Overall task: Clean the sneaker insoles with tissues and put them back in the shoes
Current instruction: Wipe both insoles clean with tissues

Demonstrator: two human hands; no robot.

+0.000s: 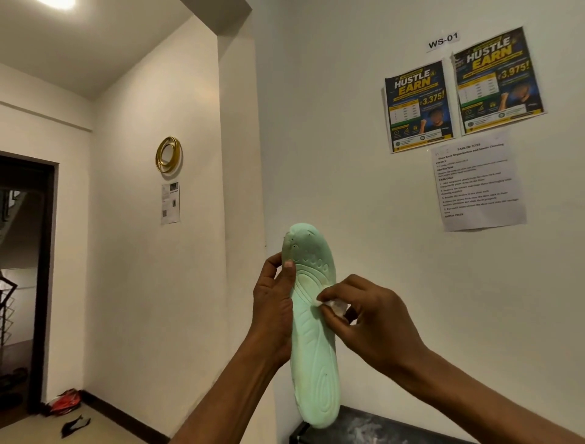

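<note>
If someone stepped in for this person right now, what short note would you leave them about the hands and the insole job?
Left hand: holds the pale green insole upright near its toe end, thumb on its face.
Right hand: pinches a crumpled tissue against the middle of the insole.
Done: this insole is out of its shoe and under the tissue.
Left: finish wiping it and put it back. I cannot pick out the sneakers or a second insole in this view.

Cream walls (pixel 332 126), posters (pixel 418 106), gold ring ornament (pixel 168 154), ceiling light (pixel 57 3), dark doorway (pixel 22 285), perhaps stairs (pixel 12 206) beyond
</note>
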